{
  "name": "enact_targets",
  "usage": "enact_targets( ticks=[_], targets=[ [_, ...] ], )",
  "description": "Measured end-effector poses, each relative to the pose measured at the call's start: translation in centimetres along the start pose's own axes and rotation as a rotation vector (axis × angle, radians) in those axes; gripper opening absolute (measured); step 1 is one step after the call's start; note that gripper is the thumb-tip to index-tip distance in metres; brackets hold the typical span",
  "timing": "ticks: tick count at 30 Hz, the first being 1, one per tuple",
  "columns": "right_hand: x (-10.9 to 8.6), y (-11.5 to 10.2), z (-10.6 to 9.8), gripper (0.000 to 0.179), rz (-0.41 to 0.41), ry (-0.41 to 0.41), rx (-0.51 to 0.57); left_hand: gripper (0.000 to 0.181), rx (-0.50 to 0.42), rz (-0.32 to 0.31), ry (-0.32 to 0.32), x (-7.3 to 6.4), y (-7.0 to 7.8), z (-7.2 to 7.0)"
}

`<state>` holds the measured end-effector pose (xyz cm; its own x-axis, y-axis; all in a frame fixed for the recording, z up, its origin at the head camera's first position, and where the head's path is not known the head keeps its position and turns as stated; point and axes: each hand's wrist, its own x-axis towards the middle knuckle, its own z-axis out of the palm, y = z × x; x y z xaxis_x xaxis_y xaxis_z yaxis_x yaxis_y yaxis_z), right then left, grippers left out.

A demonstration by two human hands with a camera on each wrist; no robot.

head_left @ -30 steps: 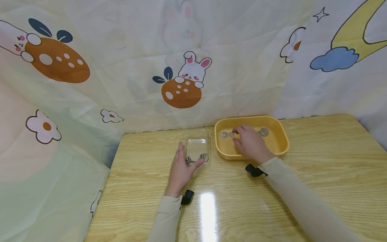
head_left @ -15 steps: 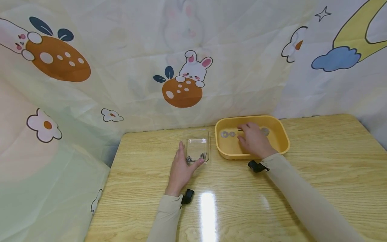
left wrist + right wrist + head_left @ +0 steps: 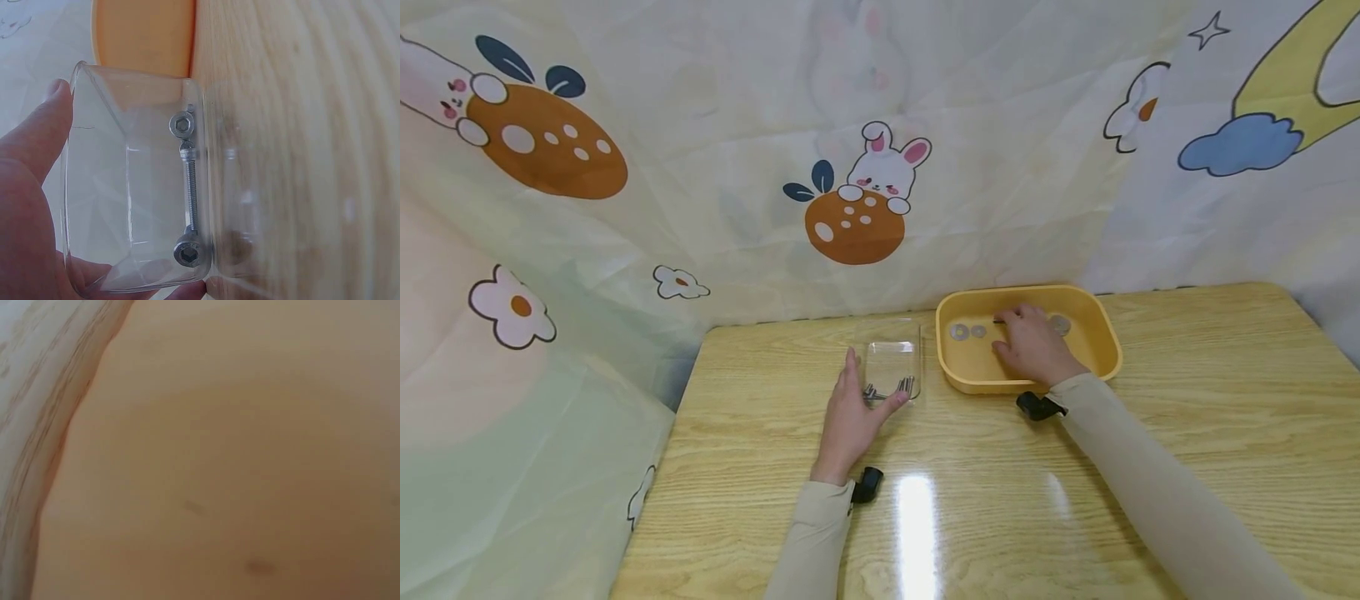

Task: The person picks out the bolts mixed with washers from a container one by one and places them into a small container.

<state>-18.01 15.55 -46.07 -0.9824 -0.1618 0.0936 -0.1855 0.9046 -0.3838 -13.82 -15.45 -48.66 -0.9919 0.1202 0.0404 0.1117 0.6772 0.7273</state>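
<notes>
My left hand (image 3: 848, 425) grips a clear plastic box (image 3: 134, 181), thumb on one side of its rim and fingers on the other. Inside lie several socket-head bolts (image 3: 191, 194), gathered at the end nearest me in the head view. My right hand (image 3: 1036, 346) reaches into a yellow bin (image 3: 1108, 354), thumb apart from the bent fingers. A small dark thin piece (image 3: 997, 320) shows at its fingertips, too small to name. Left of that hand are two washers (image 3: 959, 332); round metal pieces (image 3: 1060, 324) lie to its right. The right wrist view is blurred.
Box and bin stand side by side at the back of a wooden table (image 3: 970, 517), close to a printed cloth (image 3: 737, 208) hanging behind. Another cloth panel hangs along the left side.
My right hand has shifted slightly to the right inside the bin, and the dark piece has come into view at its fingertips. The left hand keeps its place on the box.
</notes>
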Motion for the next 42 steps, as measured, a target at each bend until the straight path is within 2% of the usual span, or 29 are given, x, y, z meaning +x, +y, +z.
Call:
enact_targets(
  ticks=[12, 28, 32, 36, 42],
  targets=[
    [0.19, 0.29, 0.05, 0.053, -0.020, -0.014, -0.030, 0.119, -0.006, 0.000, -0.005, -0.01, 0.09, 0.00],
    [0.32, 0.00, 0.21, 0.040, -0.003, -0.009, -0.125, 0.121, 0.000, 0.002, 0.004, -0.02, 0.02, -0.05],
    [0.22, -0.04, 0.13, 0.028, 0.024, 0.000, -0.118, 0.120, -0.002, 0.001, 0.002, -0.02, 0.01, -0.04],
    [0.12, 0.00, 0.01, 0.016, 0.085, 0.003, -0.096, 0.120, -0.002, -0.003, -0.001, 0.01, -0.07, 0.06],
    [0.12, 0.11, -0.08, 0.013, 0.134, -0.001, -0.091, 0.121, 0.007, -0.003, 0.001, 0.03, -0.08, 0.14]
  ],
)
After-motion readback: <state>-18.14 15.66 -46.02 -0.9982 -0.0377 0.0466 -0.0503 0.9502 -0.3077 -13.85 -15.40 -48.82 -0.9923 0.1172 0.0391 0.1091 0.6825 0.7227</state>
